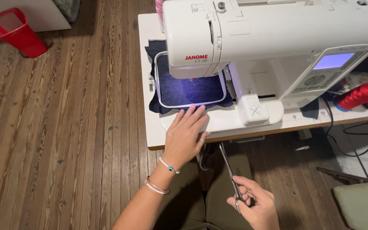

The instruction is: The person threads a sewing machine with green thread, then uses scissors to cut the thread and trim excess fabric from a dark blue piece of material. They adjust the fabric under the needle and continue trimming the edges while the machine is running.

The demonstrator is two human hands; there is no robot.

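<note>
Denim is what grabs the eye first: a dark blue, finely woven patch of fabric (188,90) stretched flat inside a pale rounded-rectangle embroidery hoop (191,103), with the loose raw edges spilling out around the frame. It sits under the needle end of a big glossy white plastic embroidery machine (273,38), which has a small lit grey-blue screen on its right side. There's a tiny bit of coloured stitching on the denim right under the machine head, too small to make out.

From the head camera, the left hand (186,135) lies flat and spread, palm down, fingertips touching the near edge of the hoop and the cloth. It isn't clamping anything, just pressing. Beaded and cord bracelets wrap that wrist, plus a ring on one finger.

The right hand (254,203) is lower down, near the lap, curled closed around the handles of slim metal scissors (228,172). The thin shiny blades are together and point up toward the table edge, well apart from the hoop.

The machine stands on a small white-topped table (150,127) with a wooden edge. Off to the right lies a fat spool of red thread (356,96). The floor is worn, streaky wooden planks, and a red plastic slatted bin (13,32) stands tilted at the far left.
</note>
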